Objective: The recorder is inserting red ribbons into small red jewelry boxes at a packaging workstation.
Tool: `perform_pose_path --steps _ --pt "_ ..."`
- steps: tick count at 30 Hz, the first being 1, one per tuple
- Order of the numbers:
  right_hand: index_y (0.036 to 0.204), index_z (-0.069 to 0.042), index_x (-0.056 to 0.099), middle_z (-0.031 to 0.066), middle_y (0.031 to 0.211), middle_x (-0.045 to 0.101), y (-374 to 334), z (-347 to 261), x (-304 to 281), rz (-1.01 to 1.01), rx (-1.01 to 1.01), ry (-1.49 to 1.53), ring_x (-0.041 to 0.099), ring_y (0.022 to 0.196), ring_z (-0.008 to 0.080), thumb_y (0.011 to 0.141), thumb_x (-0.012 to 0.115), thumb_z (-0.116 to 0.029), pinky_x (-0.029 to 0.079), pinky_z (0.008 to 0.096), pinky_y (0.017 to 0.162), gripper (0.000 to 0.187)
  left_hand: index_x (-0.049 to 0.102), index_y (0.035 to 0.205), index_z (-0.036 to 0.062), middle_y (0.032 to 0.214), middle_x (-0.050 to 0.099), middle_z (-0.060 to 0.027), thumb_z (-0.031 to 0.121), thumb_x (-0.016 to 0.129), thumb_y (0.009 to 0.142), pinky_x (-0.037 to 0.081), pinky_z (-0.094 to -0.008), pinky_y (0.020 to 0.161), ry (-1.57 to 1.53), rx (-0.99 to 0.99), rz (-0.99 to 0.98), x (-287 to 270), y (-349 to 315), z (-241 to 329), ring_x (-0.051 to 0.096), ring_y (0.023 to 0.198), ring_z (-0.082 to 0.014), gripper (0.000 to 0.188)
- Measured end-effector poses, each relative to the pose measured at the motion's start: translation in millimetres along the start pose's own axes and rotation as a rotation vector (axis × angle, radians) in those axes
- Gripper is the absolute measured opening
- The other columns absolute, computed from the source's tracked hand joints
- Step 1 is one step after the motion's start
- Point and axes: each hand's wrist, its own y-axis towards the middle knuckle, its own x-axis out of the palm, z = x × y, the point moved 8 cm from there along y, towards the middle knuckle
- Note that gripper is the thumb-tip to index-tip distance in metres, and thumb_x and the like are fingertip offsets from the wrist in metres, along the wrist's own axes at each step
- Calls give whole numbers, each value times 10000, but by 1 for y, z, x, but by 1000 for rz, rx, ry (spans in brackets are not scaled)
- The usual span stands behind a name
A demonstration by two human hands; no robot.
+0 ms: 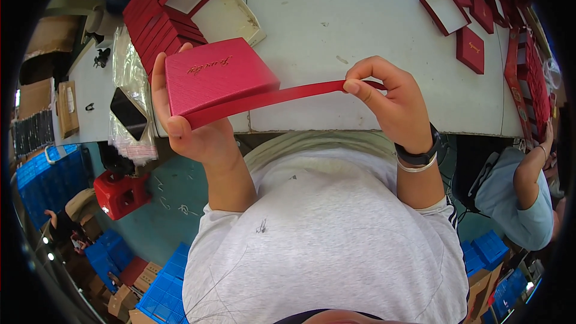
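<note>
We grip a red box [219, 71] in our left hand [201, 139], a ribbon [270, 99] between our right fingers [371, 67] — seemingly fitting it; next needs even tension.

Behind the red gift box [219, 72], part of the left hand [207, 138] is hidden, as is the box's underside. The upper edge cuts off the stacked red boxes [157, 27]; a black object [90, 107] on the worktop's [372, 24] left side is too small to identify.
</note>
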Motion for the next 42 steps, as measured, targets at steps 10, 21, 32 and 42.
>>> perform_pose_path --steps 10,21,32,42 --pt "831 -5 608 57 774 602 4 7 3 10 30 65 554 734 134 839 640 -136 463 254 699 134 318 1292 -37 1235 467 -232 643 582 686 427 -432 955 -49 -36 -22 3 -3 -3 497 1140 -305 948" --pt "847 1 595 109 934 647 4 -10 6 -2 -72 75 593 854 149 854 617 -113 464 258 765 116 339 1333 -44 1317 405 -260 681 483 748 389 -437 999 -452 -421 -1 24 -22 -31 444 1210 -320 942" --pt "835 -2 618 82 828 670 7 -10 14 75 -64 106 619 769 147 821 659 -153 478 255 695 157 379 1293 -70 1284 434 -263 717 418 763 400 -435 996 -867 -687 -130 54 -47 -55 444 1205 -341 950" --pt "768 -12 630 83 805 666 5 -23 8 146 -142 -36 620 706 174 760 691 -111 482 263 646 117 382 1312 -21 1331 413 -180 717 316 820 328 -437 1031 -632 -671 -266 62 -47 -64 396 1240 -326 890"
